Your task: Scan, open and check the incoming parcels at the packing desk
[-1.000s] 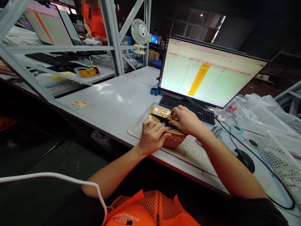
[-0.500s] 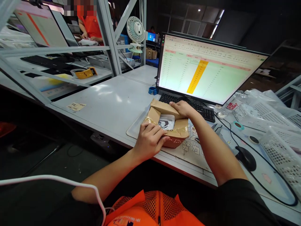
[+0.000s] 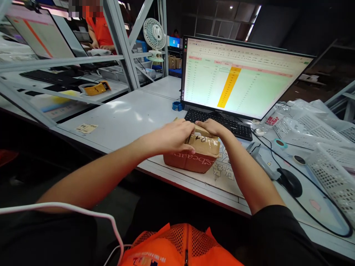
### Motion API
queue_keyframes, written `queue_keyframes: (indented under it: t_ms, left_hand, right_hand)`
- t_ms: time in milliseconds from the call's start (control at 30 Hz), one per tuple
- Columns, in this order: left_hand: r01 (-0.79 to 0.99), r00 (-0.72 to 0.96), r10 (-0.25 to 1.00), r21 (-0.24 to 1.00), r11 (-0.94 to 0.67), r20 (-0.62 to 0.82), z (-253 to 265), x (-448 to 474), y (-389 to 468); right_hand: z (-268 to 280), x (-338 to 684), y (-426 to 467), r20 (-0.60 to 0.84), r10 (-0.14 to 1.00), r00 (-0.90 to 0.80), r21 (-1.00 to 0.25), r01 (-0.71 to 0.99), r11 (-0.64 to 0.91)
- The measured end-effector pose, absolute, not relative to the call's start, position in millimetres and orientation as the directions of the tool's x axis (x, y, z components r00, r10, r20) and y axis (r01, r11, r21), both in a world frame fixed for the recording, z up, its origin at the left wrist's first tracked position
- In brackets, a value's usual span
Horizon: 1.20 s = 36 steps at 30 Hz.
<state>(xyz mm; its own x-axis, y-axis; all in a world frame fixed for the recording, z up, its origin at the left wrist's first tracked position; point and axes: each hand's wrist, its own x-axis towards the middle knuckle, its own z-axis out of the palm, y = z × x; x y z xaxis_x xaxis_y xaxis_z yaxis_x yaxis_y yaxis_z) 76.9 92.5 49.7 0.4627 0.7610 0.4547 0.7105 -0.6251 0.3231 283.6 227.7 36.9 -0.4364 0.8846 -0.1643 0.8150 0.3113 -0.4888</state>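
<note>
A brown cardboard box point(image 3: 191, 163) sits on the desk mat, pale lettering on its reddish front side and glossy tape on its flaps. My left hand point(image 3: 177, 136) lies across the box's left part, its fingers bent down at the opening and its thumb against the near flap. At the far edge, my right hand point(image 3: 211, 127) grips the far flap. The near flap, with black marks on it, leans up and inward. Both hands and the flaps hide most of the inside, so the contents cannot be made out.
Behind the box stand a keyboard point(image 3: 238, 130) and a monitor point(image 3: 244, 79). To the right lie a handheld scanner point(image 3: 262, 162), a black mouse point(image 3: 290, 181), cables and a white perforated basket point(image 3: 332, 177). A blue tape roll point(image 3: 177, 106) is behind left. Another person works beyond the rack.
My left hand has moved from the near-left edge up over the box's left part. The near flap is now raised, hiding the clear plastic packet seen inside before. My right hand stays at the far flap.
</note>
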Motion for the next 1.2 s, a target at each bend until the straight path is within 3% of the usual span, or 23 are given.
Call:
queue_keyframes:
  t_ms: [133, 167, 233, 300, 333, 400, 467, 533, 600, 667, 767, 900, 1000, 1100, 1200]
  left_hand:
    - [0.815, 0.504, 0.588, -0.122, -0.567, 0.632, 19.8, 93.6, 37.7]
    - [0.832, 0.496, 0.532, -0.200, -0.518, 0.687, 6.7, 97.4, 24.9]
    - [0.856, 0.467, 0.480, -0.242, -0.457, 0.743, -18.3, 102.0, 3.4]
    - [0.860, 0.440, 0.517, -0.178, -0.479, 0.734, -31.2, 100.5, -12.0]
    - [0.850, 0.434, 0.553, -0.120, -0.512, 0.711, -29.9, 96.9, -17.1]
    - [0.802, 0.444, 0.637, 0.037, -0.596, 0.630, -10.7, 84.9, -20.3]
    - [0.736, 0.457, 0.730, 0.245, -0.631, 0.509, 24.5, 69.5, -10.9]
    - [0.683, 0.493, 0.792, 0.403, -0.609, 0.362, 62.2, 56.2, 13.2]
    - [0.684, 0.567, 0.799, 0.427, -0.591, 0.198, 88.9, 49.4, 48.3]
    - [0.743, 0.608, 0.794, 0.356, -0.567, -0.004, 98.3, 50.9, 84.9]
    - [0.794, 0.602, 0.785, 0.205, -0.572, -0.144, 89.3, 63.2, 120.8]
    - [0.727, 0.687, 0.727, 0.063, -0.684, -0.025, 77.4, 66.9, 121.5]
    - [0.639, 0.756, 0.634, 0.025, -0.769, 0.165, 78.0, 41.7, 107.9]
    - [0.688, 0.670, 0.631, -0.009, -0.726, 0.391, 67.9, 1.3, 97.0]
    - [0.736, 0.545, 0.640, 0.057, -0.675, 0.542, 34.8, -29.9, 91.1]
  right_hand:
    - [31.8, 285.1, 230.8, -0.158, 0.886, -0.436, -0.531, 0.794, 0.296]
    - [30.0, 285.3, 232.4, -0.154, 0.888, -0.433, -0.537, 0.791, 0.292]
    - [26.2, 285.6, 235.8, -0.145, 0.890, -0.432, -0.532, 0.793, 0.298]
    - [23.5, 286.2, 237.0, -0.091, 0.887, -0.453, -0.510, 0.786, 0.350]
    - [23.0, 286.9, 235.6, 0.006, 0.889, -0.458, -0.505, 0.766, 0.398]
    - [24.4, 289.6, 227.1, 0.359, 0.852, -0.380, -0.487, 0.703, 0.518]
    - [28.5, 294.5, 210.4, 0.713, 0.677, -0.184, -0.439, 0.636, 0.634]
    - [33.8, 301.2, 188.6, 0.814, 0.557, -0.164, -0.388, 0.559, 0.733]
    - [37.7, 307.7, 167.2, 0.684, 0.580, -0.442, -0.392, 0.447, 0.804]
    - [38.5, 312.0, 151.3, 0.400, 0.554, -0.730, -0.425, 0.388, 0.818]
    - [35.7, 312.5, 139.7, 0.177, 0.471, -0.864, -0.380, 0.381, 0.843]
    - [40.4, 314.3, 131.8, 0.195, 0.406, -0.893, -0.353, 0.322, 0.879]
    - [52.8, 331.8, 122.6, 0.374, 0.420, -0.827, -0.351, 0.293, 0.889]
    - [54.6, 364.5, 115.4, 0.573, 0.473, -0.669, -0.308, 0.359, 0.881]
    - [31.8, 395.5, 112.4, 0.607, 0.488, -0.627, -0.268, 0.416, 0.869]
